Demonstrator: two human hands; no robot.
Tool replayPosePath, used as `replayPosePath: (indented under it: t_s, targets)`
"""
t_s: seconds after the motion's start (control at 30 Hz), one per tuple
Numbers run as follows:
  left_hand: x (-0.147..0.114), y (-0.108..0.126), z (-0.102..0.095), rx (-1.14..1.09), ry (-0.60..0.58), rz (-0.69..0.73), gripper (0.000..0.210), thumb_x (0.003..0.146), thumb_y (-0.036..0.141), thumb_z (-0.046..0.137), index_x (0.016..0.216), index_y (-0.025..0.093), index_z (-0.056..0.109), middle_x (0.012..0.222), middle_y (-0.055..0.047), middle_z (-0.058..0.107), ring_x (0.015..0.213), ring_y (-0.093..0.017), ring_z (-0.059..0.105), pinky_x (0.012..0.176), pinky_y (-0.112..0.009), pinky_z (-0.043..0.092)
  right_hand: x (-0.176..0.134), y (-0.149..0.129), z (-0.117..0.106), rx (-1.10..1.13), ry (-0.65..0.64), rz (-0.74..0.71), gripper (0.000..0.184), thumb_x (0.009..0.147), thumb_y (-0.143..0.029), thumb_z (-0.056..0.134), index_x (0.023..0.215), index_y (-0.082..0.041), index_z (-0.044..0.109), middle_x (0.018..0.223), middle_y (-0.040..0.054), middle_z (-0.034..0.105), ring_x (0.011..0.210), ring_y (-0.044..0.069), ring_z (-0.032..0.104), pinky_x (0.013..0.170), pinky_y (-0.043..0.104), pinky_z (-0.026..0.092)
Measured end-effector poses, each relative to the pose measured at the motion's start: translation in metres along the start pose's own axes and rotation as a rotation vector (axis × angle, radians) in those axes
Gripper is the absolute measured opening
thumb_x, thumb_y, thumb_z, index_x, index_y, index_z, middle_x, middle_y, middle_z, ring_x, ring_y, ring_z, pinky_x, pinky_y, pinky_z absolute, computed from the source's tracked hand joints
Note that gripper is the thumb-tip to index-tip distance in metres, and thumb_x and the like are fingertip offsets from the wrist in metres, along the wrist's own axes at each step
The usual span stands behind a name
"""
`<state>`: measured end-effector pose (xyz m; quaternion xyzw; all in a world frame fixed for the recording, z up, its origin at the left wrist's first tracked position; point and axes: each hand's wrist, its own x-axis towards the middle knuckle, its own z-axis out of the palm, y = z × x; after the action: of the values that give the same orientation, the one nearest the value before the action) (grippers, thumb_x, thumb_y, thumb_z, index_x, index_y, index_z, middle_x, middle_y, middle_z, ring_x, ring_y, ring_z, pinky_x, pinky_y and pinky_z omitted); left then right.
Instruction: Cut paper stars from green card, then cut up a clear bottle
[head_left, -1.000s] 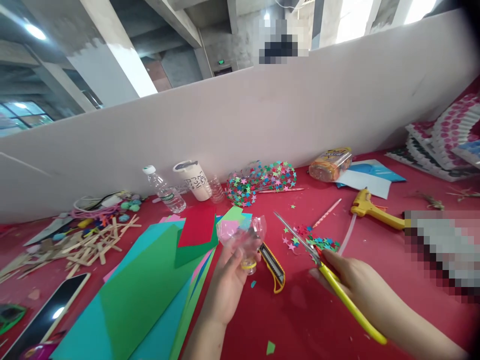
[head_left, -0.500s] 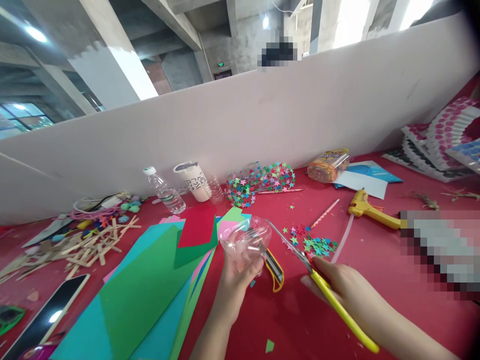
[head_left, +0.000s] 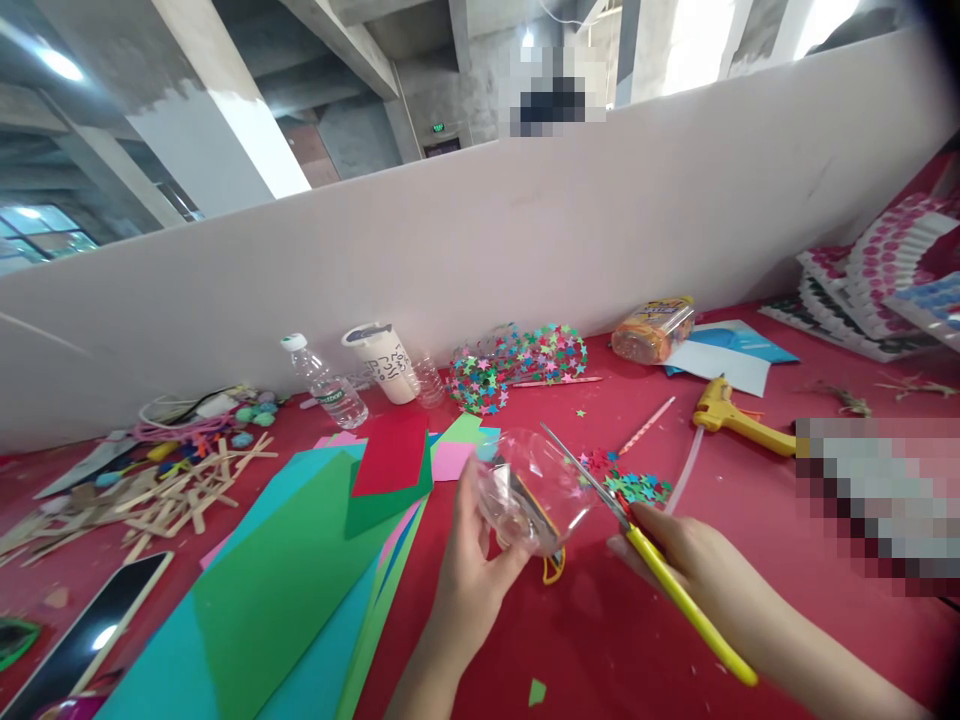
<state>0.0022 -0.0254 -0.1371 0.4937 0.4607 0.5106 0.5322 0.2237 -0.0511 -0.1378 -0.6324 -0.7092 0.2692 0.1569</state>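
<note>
My left hand grips a cut piece of clear plastic bottle by its left and lower side. It is tilted, with its wide rim toward the right. In my right hand is a pair of scissors with yellow handles. Its blades point up and left, their tips close to the plastic rim; whether they touch I cannot tell. A yellow utility knife lies on the table behind the plastic, partly seen through it. Star sequins lie just beyond the scissors.
Coloured paper sheets spread to the left, near craft sticks and a phone. Along the white partition stand a water bottle, a paper cup and a star-covered bottle. A yellow glue gun lies right.
My left hand has turned the plastic piece, so its wide opening now faces more to the right, closer to the scissors. The scissors have hardly moved.
</note>
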Motion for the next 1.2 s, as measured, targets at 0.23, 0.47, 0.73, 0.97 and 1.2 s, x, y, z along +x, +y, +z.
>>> replayPosePath:
  t_s: [0.23,0.47,0.73,0.97,1.2]
  targets:
    - [0.007,-0.015,-0.006,0.079,0.014,0.075,0.037,0.071,0.029,0.075,0.102,0.025,0.055,0.097,-0.004,0.062,0.089,-0.022,0.059,0.085,-0.039,0.047,0.0,0.0,0.0,-0.033,-0.008,-0.027,0.03,0.093,-0.048,0.034,0.073,-0.026,0.036,0.064,0.002,0.061,0.059,0.023,0.062,0.053,0.027,0.032]
    - [0.009,-0.006,-0.011,0.194,0.149,0.06,0.03,0.076,0.03,0.069,0.101,0.024,0.055,0.089,-0.002,0.065,0.086,-0.022,0.062,0.085,-0.036,0.044,0.005,0.017,-0.011,-0.325,0.148,-0.074,0.023,0.089,-0.046,0.045,0.085,-0.024,0.049,0.06,0.0042,0.064,0.058,0.029,0.065,0.049,0.028,0.028]
    - [0.006,-0.005,-0.006,0.297,0.198,0.1,0.044,0.079,0.03,0.065,0.117,0.027,0.043,0.09,-0.002,0.061,0.084,-0.02,0.06,0.082,-0.034,0.044,0.006,0.021,-0.01,-0.422,0.209,-0.136,0.028,0.091,-0.047,0.045,0.091,-0.02,0.053,0.064,0.0064,0.069,0.058,0.029,0.067,0.048,0.028,0.027]
    - [0.008,-0.012,-0.01,0.346,0.213,0.14,0.044,0.081,0.029,0.06,0.12,0.025,0.039,0.097,-0.005,0.058,0.091,-0.019,0.058,0.083,-0.033,0.045,0.01,0.028,-0.013,-0.461,0.219,-0.067,0.032,0.093,-0.048,0.04,0.088,-0.02,0.054,0.059,0.0058,0.068,0.055,0.03,0.067,0.046,0.028,0.025]
    - [0.008,-0.013,-0.012,0.343,0.096,0.119,0.042,0.083,0.031,0.06,0.119,0.025,0.039,0.094,-0.003,0.058,0.086,-0.017,0.059,0.081,-0.031,0.046,0.007,0.027,-0.009,-0.503,0.209,-0.167,0.032,0.091,-0.048,0.046,0.095,-0.018,0.054,0.067,0.0061,0.069,0.059,0.032,0.067,0.048,0.03,0.024]
